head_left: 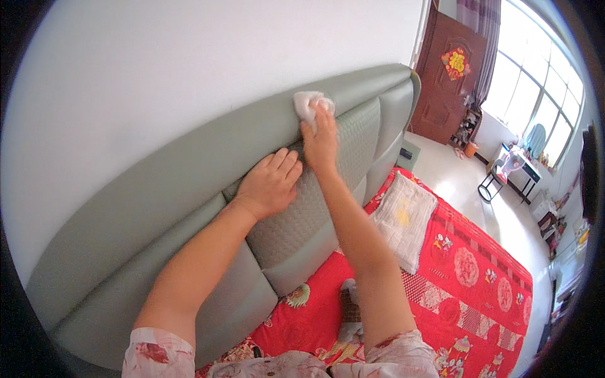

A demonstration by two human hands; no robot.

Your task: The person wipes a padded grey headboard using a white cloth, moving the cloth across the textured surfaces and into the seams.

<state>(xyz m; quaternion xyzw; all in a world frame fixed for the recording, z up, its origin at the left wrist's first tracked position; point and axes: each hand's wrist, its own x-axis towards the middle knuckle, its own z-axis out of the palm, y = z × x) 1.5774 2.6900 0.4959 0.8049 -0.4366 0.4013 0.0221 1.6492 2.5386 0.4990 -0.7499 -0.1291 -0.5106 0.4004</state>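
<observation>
A padded grey-green headboard (189, 157) runs along the white wall, with a quilted panel (293, 230) in its middle. My right hand (321, 142) grips a crumpled white cloth (310, 104) and presses it on the headboard's smooth upper roll. Lower and to the left, my left hand (270, 181) lies on the headboard near the top of the quilted panel, fingers stretched out and holding nothing. Both forearms reach up from the lower edge.
Below the headboard spreads a red patterned bedcover (466, 277) with a pale folded pillow-like cloth (406, 217) on it. Farther right are a brown door (447, 72), a round-seated stool (490, 186), a small desk (526, 170) and a wide window (535, 75).
</observation>
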